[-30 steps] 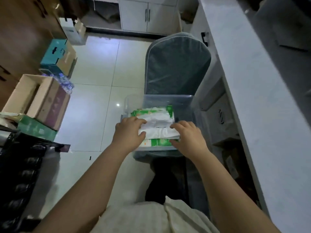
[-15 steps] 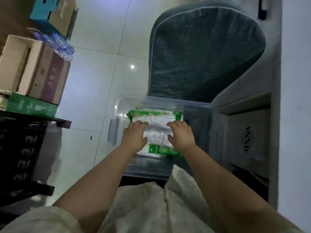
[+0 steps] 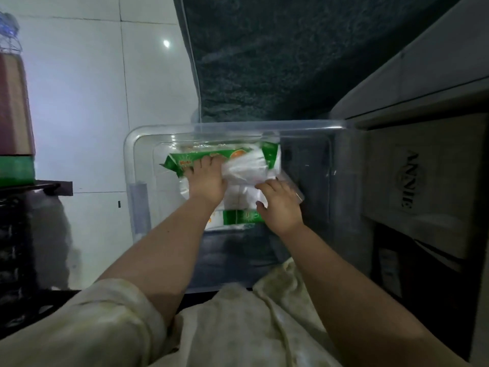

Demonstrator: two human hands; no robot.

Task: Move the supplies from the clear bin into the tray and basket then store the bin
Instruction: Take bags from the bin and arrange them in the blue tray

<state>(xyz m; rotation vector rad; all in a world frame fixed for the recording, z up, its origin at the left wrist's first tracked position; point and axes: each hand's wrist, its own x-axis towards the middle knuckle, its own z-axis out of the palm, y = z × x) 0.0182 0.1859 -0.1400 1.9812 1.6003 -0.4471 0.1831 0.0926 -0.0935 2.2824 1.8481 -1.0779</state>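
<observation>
Both arms reach down into the clear bin [image 3: 137,181] on the floor; right hand [image 3: 280,205] curled on the near pkg's white wrap, left hand [image 3: 207,178] clamped on the green-and-white pack [image 3: 238,160] w/ fingers over its edge, prob. to lift it; chair [image 3: 277,62] behind; tray & basket not visible.

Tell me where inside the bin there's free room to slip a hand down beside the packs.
The right part of the clear bin looks bare, between the green-and-white packs and its right wall. A narrower strip runs between the packs and the left wall. The middle is crowded: the left hand and right hand both grip the packs there.
</observation>
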